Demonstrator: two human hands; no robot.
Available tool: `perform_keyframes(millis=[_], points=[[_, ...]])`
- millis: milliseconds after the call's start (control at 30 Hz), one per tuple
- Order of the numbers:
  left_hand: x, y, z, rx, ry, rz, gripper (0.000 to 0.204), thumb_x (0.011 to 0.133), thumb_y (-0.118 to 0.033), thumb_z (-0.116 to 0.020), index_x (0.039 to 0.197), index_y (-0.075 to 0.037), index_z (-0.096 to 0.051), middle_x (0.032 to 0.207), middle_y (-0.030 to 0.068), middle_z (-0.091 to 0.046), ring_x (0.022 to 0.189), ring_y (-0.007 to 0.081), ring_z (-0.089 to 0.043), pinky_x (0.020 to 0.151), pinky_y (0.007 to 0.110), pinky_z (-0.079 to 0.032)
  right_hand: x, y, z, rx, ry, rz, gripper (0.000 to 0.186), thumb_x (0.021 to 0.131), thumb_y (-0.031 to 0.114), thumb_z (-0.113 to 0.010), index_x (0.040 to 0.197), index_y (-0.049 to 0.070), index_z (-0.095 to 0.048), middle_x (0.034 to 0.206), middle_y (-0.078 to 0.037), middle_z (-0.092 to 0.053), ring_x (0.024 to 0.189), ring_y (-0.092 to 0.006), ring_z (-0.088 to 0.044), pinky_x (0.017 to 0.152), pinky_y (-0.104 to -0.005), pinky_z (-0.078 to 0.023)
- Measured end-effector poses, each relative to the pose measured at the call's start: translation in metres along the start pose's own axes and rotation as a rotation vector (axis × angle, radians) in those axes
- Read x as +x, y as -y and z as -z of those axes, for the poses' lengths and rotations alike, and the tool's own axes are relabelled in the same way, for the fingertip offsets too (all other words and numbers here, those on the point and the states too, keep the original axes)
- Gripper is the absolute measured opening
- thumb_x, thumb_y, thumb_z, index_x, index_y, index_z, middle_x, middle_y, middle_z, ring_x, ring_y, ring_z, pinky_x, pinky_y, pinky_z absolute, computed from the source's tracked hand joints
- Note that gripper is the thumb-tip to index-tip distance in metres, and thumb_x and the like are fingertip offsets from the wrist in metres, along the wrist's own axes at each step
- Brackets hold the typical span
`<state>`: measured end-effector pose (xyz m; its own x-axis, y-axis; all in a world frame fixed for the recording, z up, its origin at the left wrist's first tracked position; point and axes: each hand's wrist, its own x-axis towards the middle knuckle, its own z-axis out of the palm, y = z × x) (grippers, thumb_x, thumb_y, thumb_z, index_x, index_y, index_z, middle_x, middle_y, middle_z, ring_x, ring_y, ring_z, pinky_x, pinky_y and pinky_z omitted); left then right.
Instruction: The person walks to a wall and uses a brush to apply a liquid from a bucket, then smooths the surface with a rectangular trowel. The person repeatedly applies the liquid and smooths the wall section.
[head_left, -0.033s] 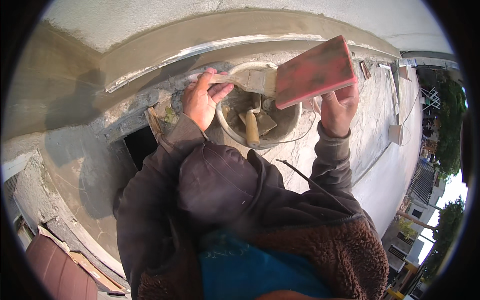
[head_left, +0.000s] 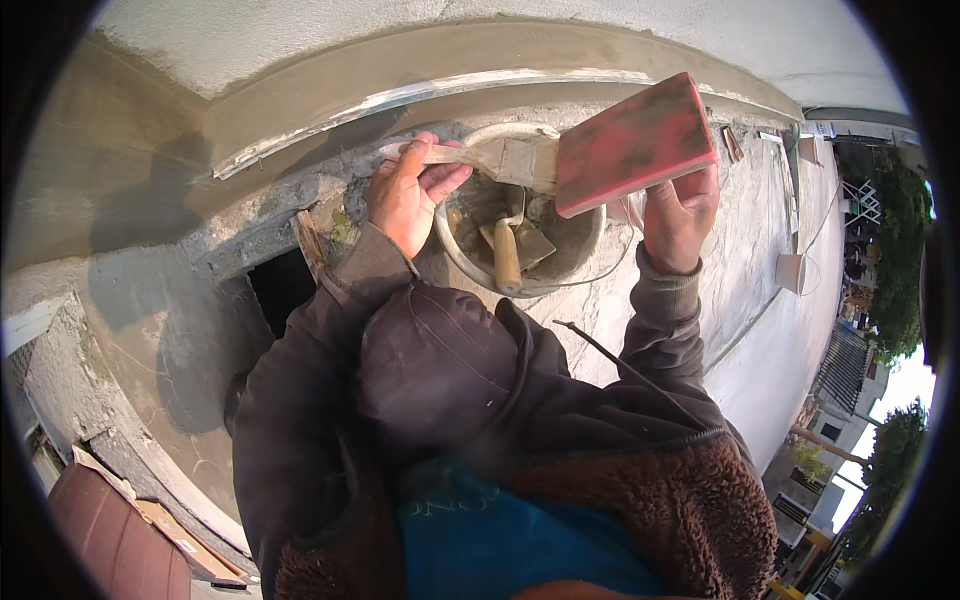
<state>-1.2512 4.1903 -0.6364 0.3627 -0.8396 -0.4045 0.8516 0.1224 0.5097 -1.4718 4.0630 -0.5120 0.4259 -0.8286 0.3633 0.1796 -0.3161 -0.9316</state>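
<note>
My left hand (head_left: 408, 195) is closed round the handle of a wide, pale flat brush (head_left: 515, 162), its fingers pinching the handle. The bristles point right and touch the left edge of a red float (head_left: 640, 140). This float is a thick rectangular pad with dark smudges on its face. My right hand (head_left: 682, 222) grips it from behind and below; the grip itself is mostly hidden. Beneath both tools stands a round bucket (head_left: 598, 245) with grey residue inside. A trowel with a wooden handle (head_left: 507, 258) lies in the bucket, its handle against the near rim.
A wall with a damp, freshly coated band (head_left: 300, 85) runs along the far side. A wooden stick (head_left: 309, 240) leans beside a dark square opening (head_left: 281, 293) on the left. Farther right stands a small white bucket (head_left: 791, 272). A brown panel (head_left: 120, 535) is at lower left.
</note>
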Motion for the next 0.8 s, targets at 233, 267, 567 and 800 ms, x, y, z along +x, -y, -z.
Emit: perform_keyframes(millis=[233, 267, 567, 800], points=[[0.0, -0.007, -0.001, 0.01, 0.04, -0.058, 0.027, 0.1, -0.025, -0.061, 0.111, -0.001, -0.057, 0.112, 0.0179, -0.064, 0.094, 0.0277, -0.068, 0.094, 0.043, -0.058, 0.006, 0.003, -0.012, -0.074, 0.049, -0.017, 0.049, 0.088, 0.005, -0.075, 0.13, 0.0, -0.049, 0.124, -0.01, -0.059, 0.116, -0.0198, -0.058, 0.097, -0.0347, -0.05], [0.0, -0.009, -0.002, 0.009, 0.038, -0.066, 0.027, 0.1, -0.025, -0.061, 0.111, -0.001, -0.057, 0.112, 0.0178, -0.064, 0.094, 0.0278, -0.067, 0.094, 0.044, -0.058, 0.006, 0.005, -0.012, -0.056, 0.024, 0.002, 0.05, 0.088, 0.005, -0.075, 0.13, 0.0, -0.049, 0.124, -0.01, -0.059, 0.115, -0.0198, -0.058, 0.097, -0.0342, -0.05], [-0.004, -0.013, 0.004, 0.019, 0.113, -0.166, 0.024, 0.101, -0.023, -0.06, 0.113, -0.002, -0.057, 0.112, 0.0164, -0.064, 0.095, 0.026, -0.068, 0.092, 0.045, -0.058, 0.004, 0.018, -0.026, -0.353, 0.267, 0.012, 0.05, 0.086, 0.002, -0.076, 0.13, -0.002, -0.052, 0.124, -0.011, -0.058, 0.118, -0.0214, -0.057, 0.098, -0.04, -0.05], [-0.016, -0.021, 0.012, 0.145, 0.089, -0.198, 0.024, 0.103, -0.021, -0.055, 0.118, -0.001, -0.055, 0.114, 0.0182, -0.063, 0.096, 0.0272, -0.068, 0.091, 0.045, -0.058, -0.003, 0.025, -0.064, -0.506, 0.291, 0.117, 0.048, 0.082, -0.004, -0.075, 0.127, 0.001, -0.06, 0.117, -0.012, -0.062, 0.104, -0.0203, -0.066, 0.086, -0.0339, -0.059]])
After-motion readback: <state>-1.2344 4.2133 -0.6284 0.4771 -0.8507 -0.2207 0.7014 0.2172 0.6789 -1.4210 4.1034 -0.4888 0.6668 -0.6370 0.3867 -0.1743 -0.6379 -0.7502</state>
